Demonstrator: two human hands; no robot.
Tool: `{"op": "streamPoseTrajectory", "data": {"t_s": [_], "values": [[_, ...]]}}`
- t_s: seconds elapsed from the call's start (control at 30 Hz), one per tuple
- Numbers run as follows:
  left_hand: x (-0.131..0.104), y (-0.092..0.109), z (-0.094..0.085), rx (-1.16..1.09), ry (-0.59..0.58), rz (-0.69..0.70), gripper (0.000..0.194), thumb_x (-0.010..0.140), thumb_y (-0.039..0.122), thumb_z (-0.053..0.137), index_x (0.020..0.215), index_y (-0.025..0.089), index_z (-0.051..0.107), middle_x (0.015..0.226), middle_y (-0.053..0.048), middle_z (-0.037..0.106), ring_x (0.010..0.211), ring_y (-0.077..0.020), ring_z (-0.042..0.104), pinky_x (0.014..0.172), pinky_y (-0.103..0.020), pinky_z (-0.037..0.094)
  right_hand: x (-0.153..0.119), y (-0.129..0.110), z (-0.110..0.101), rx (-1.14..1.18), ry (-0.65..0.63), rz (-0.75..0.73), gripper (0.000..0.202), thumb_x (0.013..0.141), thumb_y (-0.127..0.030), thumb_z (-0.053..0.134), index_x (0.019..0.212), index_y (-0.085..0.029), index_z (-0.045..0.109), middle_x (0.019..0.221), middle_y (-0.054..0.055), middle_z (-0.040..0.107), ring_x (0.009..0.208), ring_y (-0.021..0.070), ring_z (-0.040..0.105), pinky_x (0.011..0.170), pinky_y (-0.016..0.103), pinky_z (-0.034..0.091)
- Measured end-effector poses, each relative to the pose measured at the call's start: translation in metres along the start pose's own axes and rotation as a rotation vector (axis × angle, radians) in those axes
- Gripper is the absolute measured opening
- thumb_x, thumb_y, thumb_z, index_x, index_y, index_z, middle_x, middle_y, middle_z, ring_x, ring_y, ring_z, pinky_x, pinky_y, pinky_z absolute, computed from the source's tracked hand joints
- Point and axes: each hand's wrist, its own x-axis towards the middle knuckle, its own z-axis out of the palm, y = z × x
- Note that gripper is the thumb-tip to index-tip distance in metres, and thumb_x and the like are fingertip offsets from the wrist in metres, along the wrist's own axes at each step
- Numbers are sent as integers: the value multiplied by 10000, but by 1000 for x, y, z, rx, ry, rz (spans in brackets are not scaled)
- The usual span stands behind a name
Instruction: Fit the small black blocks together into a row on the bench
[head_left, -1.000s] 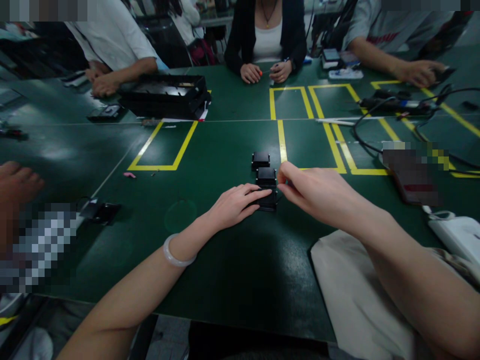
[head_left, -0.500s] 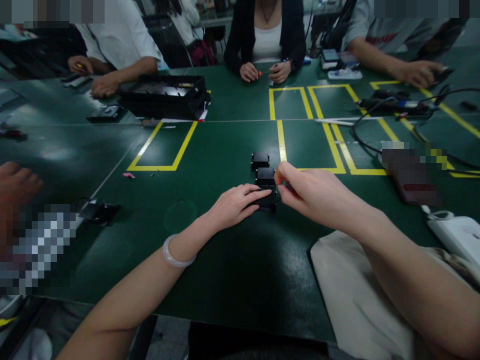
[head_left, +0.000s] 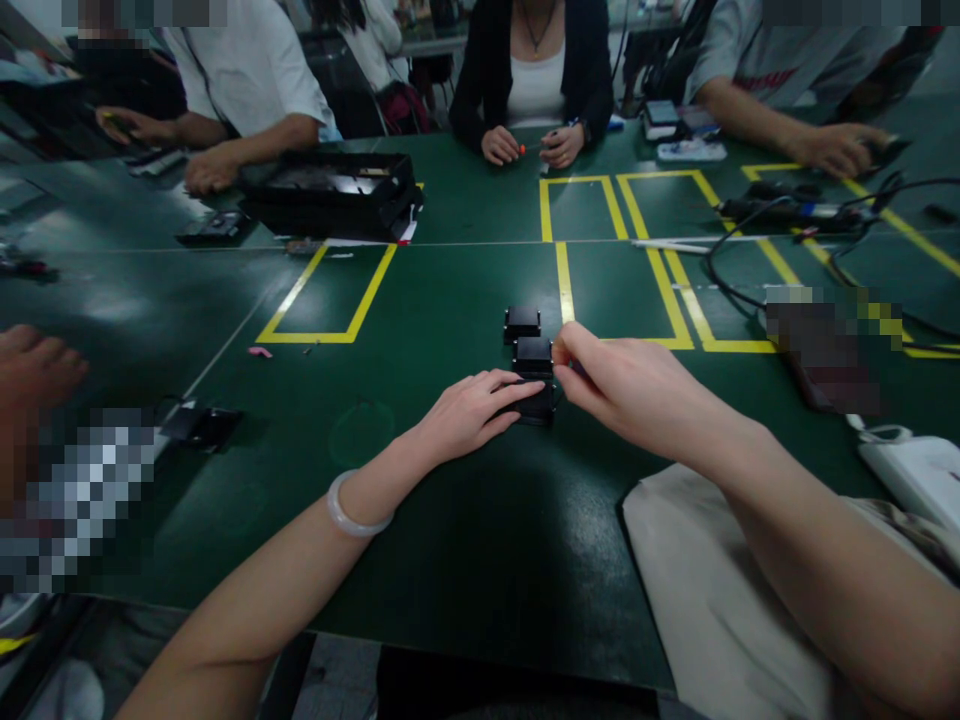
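Three small black boxes stand in a short row on the green table. My left hand (head_left: 476,412) reaches over the nearest black box (head_left: 534,408), its fingers fairly straight on top and its thumb at the near left side, holding it in place. Part of that box is hidden under the fingers. Close by its right side, my right hand (head_left: 600,375) is closed in a pinch; what sits between the fingertips cannot be made out. Just beyond are the middle black box (head_left: 533,352) and the farthest black box (head_left: 522,321), which neither hand plainly holds.
Yellow tape outlines (head_left: 626,342) mark the green table (head_left: 450,540). A black open-topped case (head_left: 330,195) stands far left. To the right lie black cables (head_left: 709,265), a dark phone (head_left: 821,355), a white charger (head_left: 911,470) and beige cloth (head_left: 697,560). Co-workers sit around the table.
Both my hands keep almost the same pose by the nearest box. The far left co-worker's hand has moved outward to the left.
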Motion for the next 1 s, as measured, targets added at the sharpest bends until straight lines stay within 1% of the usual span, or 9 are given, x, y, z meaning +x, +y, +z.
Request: {"op": "streamPoseTrajectory", "data": {"t_s": [0.13, 0.27, 0.37, 0.47, 0.57, 0.8, 0.87, 1.0], "values": [[0, 0, 0, 1, -11, -5, 462, 964, 283, 450, 1422, 296, 385, 1321, -79, 513, 1158, -231, 526, 946, -405, 477, 1, 0, 1, -56, -9, 15, 264, 973, -403, 327, 972, -205, 501, 671, 2, 603, 581, 158, 555, 514, 258, 228], [0, 1, -1, -10, -8, -2, 471, 963, 277, 453, 1427, 296, 377, 1318, -83, 514, 1154, -229, 530, 942, -400, 479, 0, 1, 3, -27, 16, -5, 211, 969, -321, 326, 1030, -191, 480, 701, 2, 611, 566, 144, 545, 511, 256, 240], [1, 1, -1, -14, -9, -3, 469, 963, 274, 455, 1425, 300, 381, 1317, -80, 515, 1152, -228, 531, 942, -400, 478, 0, 1, 2, 23, 26, -18, 184, 960, -297, 339, 1038, -188, 467, 728, 1, 614, 576, 137, 543, 515, 255, 255], [1, 1, -1, -15, -9, -1, 468, 963, 274, 454, 1425, 296, 384, 1314, -79, 518, 1154, -229, 529, 945, -396, 477, 0, 1, 2, 22, 12, -9, 225, 974, -351, 323, 998, -195, 483, 703, -1, 602, 583, 144, 546, 518, 258, 250], [1, 0, -1, -15, -17, 0, 464, 965, 278, 450, 1424, 291, 386, 1317, -81, 515, 1161, -229, 524, 947, -395, 477, 1, 1, 2, -29, -3, 15, 270, 977, -399, 321, 966, -201, 505, 652, -6, 580, 564, 155, 538, 514, 260, 235], [0, -1, -1, -2, -40, -10, 478, 968, 289, 446, 1439, 297, 362, 1328, -81, 504, 1157, -232, 522, 951, -401, 473, 1, 2, 3, 32, 31, 13, 186, 963, -295, 347, 1039, -187, 478, 728, -6, 612, 578, 140, 541, 513, 254, 241], [0, -1, -1, -4, -39, -12, 465, 969, 293, 443, 1430, 297, 375, 1325, -79, 507, 1155, -232, 524, 946, -397, 475, 1, 1, 3, 35, 24, 12, 193, 965, -320, 350, 1012, -192, 488, 712, -8, 605, 581, 141, 539, 516, 253, 239], [0, -1, -1, -7, -40, -10, 456, 969, 296, 443, 1422, 295, 388, 1327, -78, 506, 1157, -233, 523, 950, -397, 473, 1, 2, 2, -36, -3, 25, 287, 970, -430, 342, 923, -208, 517, 633, -12, 568, 559, 152, 525, 516, 257, 221]]}}
